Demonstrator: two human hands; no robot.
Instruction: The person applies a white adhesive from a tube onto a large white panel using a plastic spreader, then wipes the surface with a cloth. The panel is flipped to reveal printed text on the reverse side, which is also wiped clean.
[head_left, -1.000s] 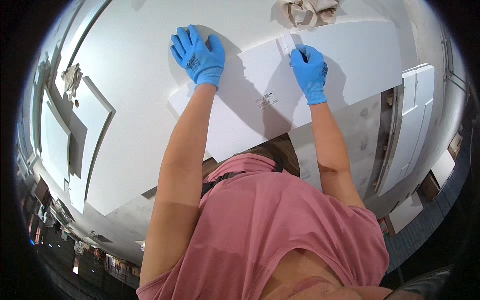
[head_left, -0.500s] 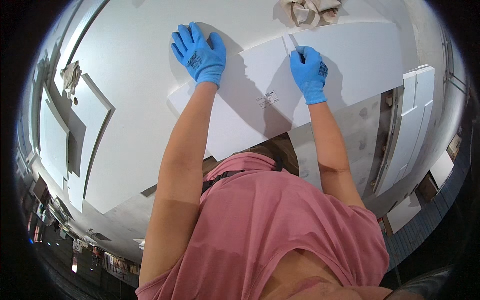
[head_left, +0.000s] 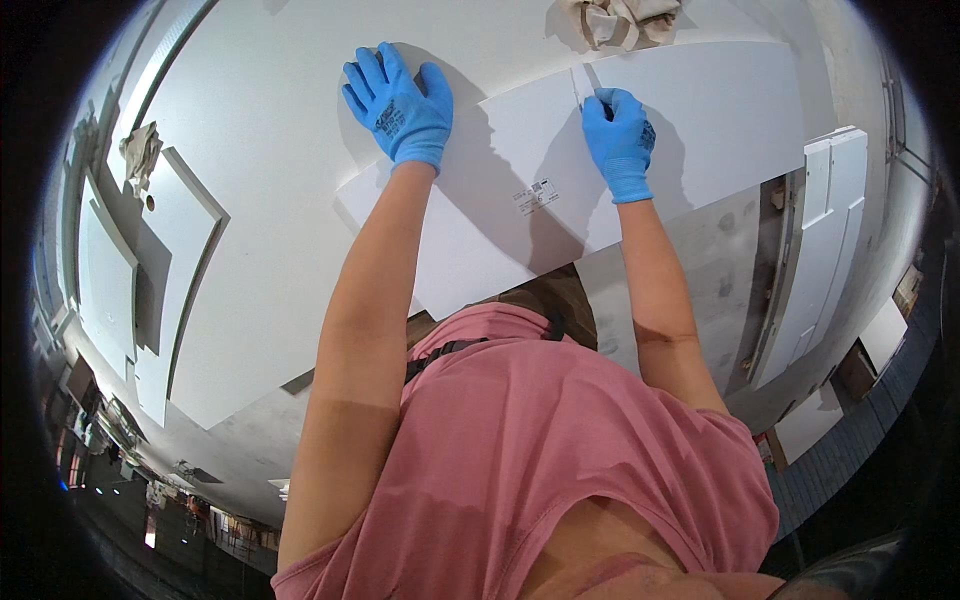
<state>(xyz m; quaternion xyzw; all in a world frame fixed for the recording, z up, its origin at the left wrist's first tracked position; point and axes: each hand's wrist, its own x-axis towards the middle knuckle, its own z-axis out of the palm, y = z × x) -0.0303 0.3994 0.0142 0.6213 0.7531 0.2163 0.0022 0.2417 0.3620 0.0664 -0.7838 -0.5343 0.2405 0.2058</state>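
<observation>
A long white panel [head_left: 710,120] lies in front of me on a larger white board [head_left: 270,200]. It carries a small printed label [head_left: 534,198]. My left hand [head_left: 402,115], in a blue glove, rests flat with fingers spread just beyond the panel's far left edge. My right hand [head_left: 618,145], gloved the same, is closed in a pinch over the panel near its far edge. A narrow pale strip [head_left: 581,84] shows at its fingertips; whether the fingers grip it, I cannot tell.
Beyond the panel lies a crumpled beige cloth [head_left: 622,22]; another rag [head_left: 142,155] sits at the far left. White boards [head_left: 180,270] lie on the left, one with a round hole. More white panels [head_left: 825,240] are stacked at the right, beside a grey stained surface [head_left: 715,260].
My right hand has shifted very slightly toward the panel's far edge, still pinched. The left hand stays spread in nearly the same place.
</observation>
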